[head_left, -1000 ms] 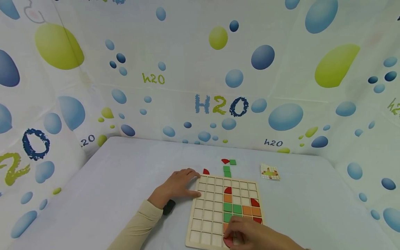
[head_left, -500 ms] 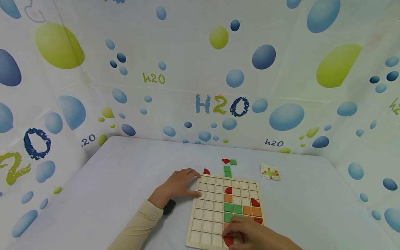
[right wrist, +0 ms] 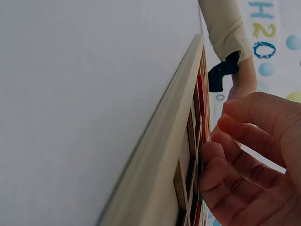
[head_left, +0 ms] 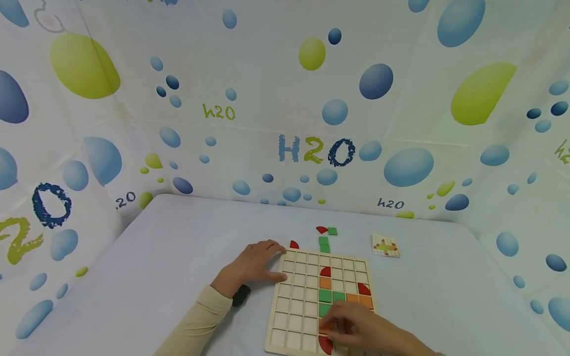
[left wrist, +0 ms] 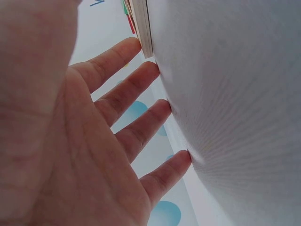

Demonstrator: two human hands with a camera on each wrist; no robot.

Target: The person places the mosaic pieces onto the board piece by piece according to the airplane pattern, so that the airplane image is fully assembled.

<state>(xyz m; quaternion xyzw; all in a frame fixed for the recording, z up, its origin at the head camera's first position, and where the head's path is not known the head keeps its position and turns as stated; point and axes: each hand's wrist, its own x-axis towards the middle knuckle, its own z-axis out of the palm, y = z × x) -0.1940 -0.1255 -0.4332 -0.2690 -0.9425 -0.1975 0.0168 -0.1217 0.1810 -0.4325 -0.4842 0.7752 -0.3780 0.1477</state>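
A pale wooden grid board (head_left: 293, 323) lies on the table, with green tiles (head_left: 325, 296), orange tiles (head_left: 325, 283) and red quarter-circle pieces (head_left: 325, 271) in some cells. My left hand (head_left: 255, 262) rests with spread fingers at the board's left edge; in the left wrist view its fingertips (left wrist: 181, 161) touch the cloth beside the board. My right hand (head_left: 356, 324) is over the lower right part, fingers loosely bent and holding nothing in the right wrist view. A red quarter circle (head_left: 325, 344) sits in a cell just below its fingertips. The hand hides several cells.
Beyond the board's far edge lie loose green squares (head_left: 323, 241) and red quarter circles (head_left: 321, 230). A small pattern card (head_left: 385, 245) is at the right. White cloth (head_left: 213, 222) covers the table, and a bubble-printed curtain (head_left: 267, 89) stands behind it.
My right hand has lifted off the red quarter circle at the bottom and shifted slightly up the board, leaving that piece in its cell. The left hand has stayed put.
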